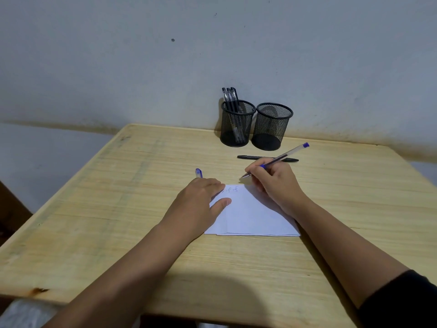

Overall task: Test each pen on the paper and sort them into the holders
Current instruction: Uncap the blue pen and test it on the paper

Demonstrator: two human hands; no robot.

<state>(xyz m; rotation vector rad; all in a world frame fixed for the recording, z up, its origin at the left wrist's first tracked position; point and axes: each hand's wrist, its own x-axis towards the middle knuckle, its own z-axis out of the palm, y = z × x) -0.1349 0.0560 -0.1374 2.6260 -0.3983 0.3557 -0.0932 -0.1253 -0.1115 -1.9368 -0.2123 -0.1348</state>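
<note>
A white folded paper [250, 214] lies mid-table with small blue scribbles near its far edge. My right hand [274, 183] grips a clear blue pen [283, 155], its tip hovering just past the paper's far edge. My left hand [201, 202] lies flat on the paper's left side, and a blue pen cap [198, 173] pokes out beyond its fingers. A black pen [267, 158] lies on the table behind my right hand. Two black mesh holders stand by the wall: the left holder [237, 124] has several black pens, the right holder [272, 126] looks empty.
The wooden table [118, 221] fills the view, its left edge dropping to a pale floor. A grey wall rises right behind the holders. My right forearm, in a black sleeve at the lower right, crosses the paper's right edge.
</note>
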